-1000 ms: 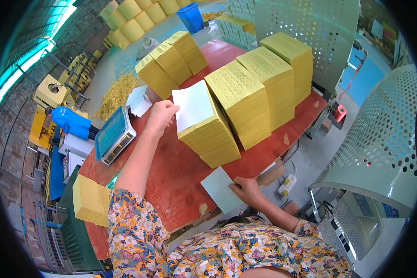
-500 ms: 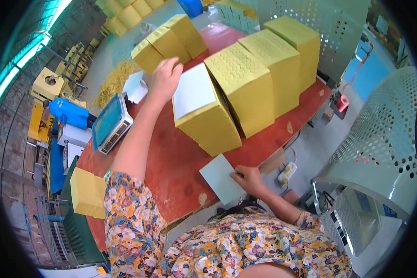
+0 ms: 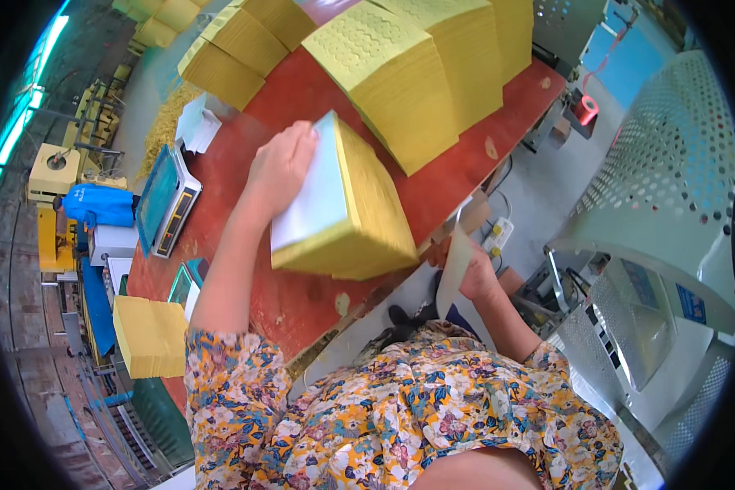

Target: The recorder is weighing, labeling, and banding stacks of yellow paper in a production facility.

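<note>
A stack of yellow paper sheets (image 3: 380,208), topped by a white card (image 3: 314,200), tilts on the red table near its front edge. My left hand (image 3: 282,171) grips the stack's far left edge, fingers bent over the white card. Close to the stack's right corner is my right hand (image 3: 478,276), closed on a thin pale card (image 3: 455,271) seen nearly edge-on. Whether the right fingers touch the stack, I cannot tell.
Tall yellow paper stacks (image 3: 433,98) stand behind on the red table (image 3: 245,192). A scale (image 3: 167,204) and a smaller yellow stack (image 3: 149,336) are at the left. A perforated metal machine guard (image 3: 661,163) rises at the right. A person in blue (image 3: 98,204) is far left.
The front yellow stack has come away from the row toward me and turned, with my left hand on it. My right hand has risen beside it, turning the pale card edge-on.
</note>
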Action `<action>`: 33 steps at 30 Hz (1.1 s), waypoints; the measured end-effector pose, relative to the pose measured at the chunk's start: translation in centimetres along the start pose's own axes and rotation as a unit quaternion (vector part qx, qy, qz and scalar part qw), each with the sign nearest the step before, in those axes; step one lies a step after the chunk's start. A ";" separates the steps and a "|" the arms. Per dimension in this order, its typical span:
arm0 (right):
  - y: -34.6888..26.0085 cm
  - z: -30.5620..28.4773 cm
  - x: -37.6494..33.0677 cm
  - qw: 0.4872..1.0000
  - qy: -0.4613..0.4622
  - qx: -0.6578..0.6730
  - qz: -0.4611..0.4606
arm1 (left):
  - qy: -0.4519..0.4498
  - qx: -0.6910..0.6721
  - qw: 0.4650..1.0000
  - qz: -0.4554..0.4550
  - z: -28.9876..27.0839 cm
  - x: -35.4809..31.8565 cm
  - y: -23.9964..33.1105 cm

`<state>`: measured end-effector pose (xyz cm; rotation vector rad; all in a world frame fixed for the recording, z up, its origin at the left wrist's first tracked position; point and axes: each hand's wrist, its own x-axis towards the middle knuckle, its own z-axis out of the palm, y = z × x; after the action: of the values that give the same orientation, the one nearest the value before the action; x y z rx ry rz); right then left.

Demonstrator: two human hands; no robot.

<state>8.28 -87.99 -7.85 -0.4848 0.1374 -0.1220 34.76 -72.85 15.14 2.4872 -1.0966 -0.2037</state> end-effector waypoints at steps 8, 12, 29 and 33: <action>5.9 3.6 -3.9 0.991 0.099 0.018 0.084 | 0.133 0.080 0.966 0.206 -0.5 -11.2 5.4; 5.6 6.6 -5.0 0.989 0.145 -0.021 0.036 | 0.178 0.013 0.980 0.083 -0.6 -13.3 3.5; -1.6 1.1 -38.6 0.912 0.354 -0.072 -0.193 | -0.153 -0.614 0.773 0.046 23.9 -25.5 15.2; -1.8 -3.9 -52.1 0.863 0.446 -0.043 -0.234 | -0.193 -0.575 0.785 0.125 35.8 -29.8 23.0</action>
<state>-43.76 -83.52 -5.06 -0.5137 0.9426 -0.8270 -11.47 -76.01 -8.40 1.1989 -0.9658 -0.9941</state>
